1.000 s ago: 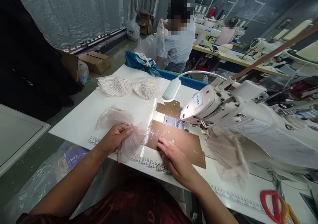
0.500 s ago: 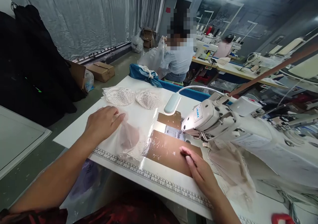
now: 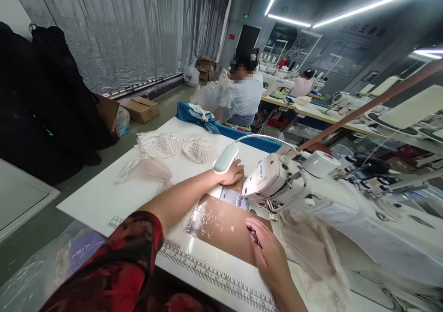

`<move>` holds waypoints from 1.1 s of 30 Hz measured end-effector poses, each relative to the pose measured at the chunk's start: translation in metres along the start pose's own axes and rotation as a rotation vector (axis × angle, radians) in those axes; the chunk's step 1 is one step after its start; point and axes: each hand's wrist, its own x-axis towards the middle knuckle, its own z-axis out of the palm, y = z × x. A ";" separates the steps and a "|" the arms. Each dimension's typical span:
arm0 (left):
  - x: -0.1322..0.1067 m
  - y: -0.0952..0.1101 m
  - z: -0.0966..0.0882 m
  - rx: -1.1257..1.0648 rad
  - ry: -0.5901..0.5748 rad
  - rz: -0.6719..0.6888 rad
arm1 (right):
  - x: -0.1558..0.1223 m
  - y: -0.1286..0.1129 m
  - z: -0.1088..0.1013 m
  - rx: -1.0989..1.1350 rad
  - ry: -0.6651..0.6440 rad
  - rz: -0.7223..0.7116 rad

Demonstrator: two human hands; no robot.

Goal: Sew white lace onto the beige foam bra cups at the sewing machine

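My left hand reaches across the table to the far side of the sewing machine's needle area, partly behind the lamp head. Its fingers are stretched out near the brown covering, and nothing shows in them. My right hand rests at the right edge of the brown sheet, fingers curled around a small dark metal tool mostly hidden in the palm. The sewing machine head stands just beyond it. To the left lie a sheer lace-edged cup and two lace cups.
Beige fabric is bunched below the machine arm. A printed ruler runs along the table's front edge. A blue cloth bundle hangs at the far edge. Beyond it a co-worker sits beside clear plastic; cardboard boxes stand on the floor.
My left hand has left the sheer cup and swung right, beyond the needle area. That cup now lies farther left, by the lace cups. My right hand stays over the brown sheet.
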 end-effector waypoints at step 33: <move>-0.240 -0.029 -0.022 0.003 0.189 -0.658 | -0.022 0.011 0.018 0.003 -0.041 -0.136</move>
